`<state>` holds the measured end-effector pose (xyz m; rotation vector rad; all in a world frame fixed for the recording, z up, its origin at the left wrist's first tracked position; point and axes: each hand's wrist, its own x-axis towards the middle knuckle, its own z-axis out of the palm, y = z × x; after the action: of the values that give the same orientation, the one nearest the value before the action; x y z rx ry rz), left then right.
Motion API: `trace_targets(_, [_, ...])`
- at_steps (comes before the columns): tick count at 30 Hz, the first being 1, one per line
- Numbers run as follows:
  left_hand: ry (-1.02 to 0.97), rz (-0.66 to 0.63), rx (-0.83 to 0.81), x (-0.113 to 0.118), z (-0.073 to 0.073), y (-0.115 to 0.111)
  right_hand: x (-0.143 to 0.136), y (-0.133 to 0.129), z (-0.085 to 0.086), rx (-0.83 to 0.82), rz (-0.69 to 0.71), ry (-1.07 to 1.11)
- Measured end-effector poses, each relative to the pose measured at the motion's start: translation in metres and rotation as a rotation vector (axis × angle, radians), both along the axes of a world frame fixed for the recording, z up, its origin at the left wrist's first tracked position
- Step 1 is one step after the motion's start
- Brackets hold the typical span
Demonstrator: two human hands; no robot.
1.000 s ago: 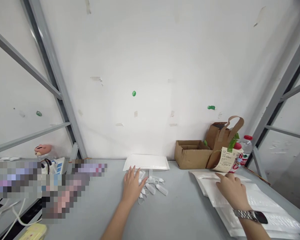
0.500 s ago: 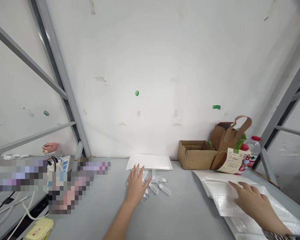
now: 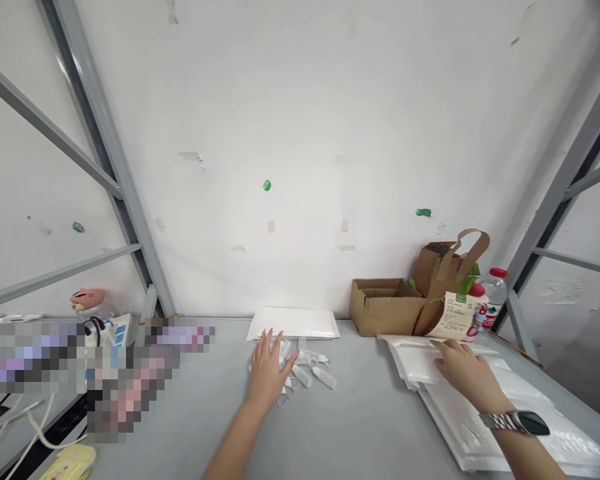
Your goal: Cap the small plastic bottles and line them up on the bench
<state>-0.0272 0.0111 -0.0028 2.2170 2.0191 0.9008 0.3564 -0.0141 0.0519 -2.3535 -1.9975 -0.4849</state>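
Note:
My left hand (image 3: 267,375) lies over a small heap of translucent plastic pieces with ring loops (image 3: 324,379), its fingers spread and partly covering them. Whether it presses on any piece is hidden. Just behind its fingertips a white padded mailer (image 3: 300,323) rests flat against the wall. On the right, my right hand (image 3: 463,373), with a watch at the wrist, reaches over a stack of white bubble mailers (image 3: 480,437). Its fingers stretch along the upper mailer (image 3: 413,363) near the far edge and appear to rest on top; the fingertips' undersides are hidden.
An open cardboard box (image 3: 387,313) and a brown paper bag (image 3: 430,273) stand behind the mailers, beside a red-capped bottle (image 3: 495,290). To the left are a power strip (image 3: 123,330), white cables (image 3: 40,427) and a yellow case (image 3: 70,462). Metal frame posts (image 3: 123,193) flank the grey table (image 3: 350,433).
My right hand has moved left and farther away over the mailers, and the top mailer now lies flatter. My left hand stays over the plastic pieces. The view has turned slightly right.

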Motion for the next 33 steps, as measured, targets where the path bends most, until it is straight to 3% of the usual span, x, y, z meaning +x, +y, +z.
trace_targets(14, [-0.069, -0.022, -0.04, 0.001, 0.002, -0.003, 0.002, 0.037, 0.004, -0.018, 0.102, -0.069])
trace_targets(17, [-0.217, -0.071, -0.002, 0.001, 0.004, -0.004, -0.009, 0.022, 0.013, 0.087, 0.129, -0.096])
trace_targets(20, [-0.558, -0.201, 0.011, 0.003, 0.008, -0.005, -0.032, -0.002, 0.022, 0.285, 0.213, -0.117])
trace_targets(23, [-0.911, -0.303, -0.132, 0.01, 0.014, -0.007, -0.066, -0.02, 0.025, 0.446, 0.416, -0.051])
trace_targets(26, [-1.013, -0.402, -0.322, 0.018, 0.019, -0.011, -0.104, -0.025, 0.021, 0.52, 0.649, -0.005])
trace_targets(28, [-1.139, -0.513, -0.55, 0.021, 0.021, -0.014, -0.126, -0.023, 0.015, 0.514, 0.774, 0.0])
trace_targets(30, [-1.271, -0.588, -0.735, 0.022, 0.023, -0.018, -0.144, -0.018, 0.008, 0.493, 0.843, 0.021])
trace_targets(33, [-1.34, -0.592, -0.754, 0.02, 0.026, -0.02, -0.163, -0.012, -0.003, 0.435, 0.879, 0.198])
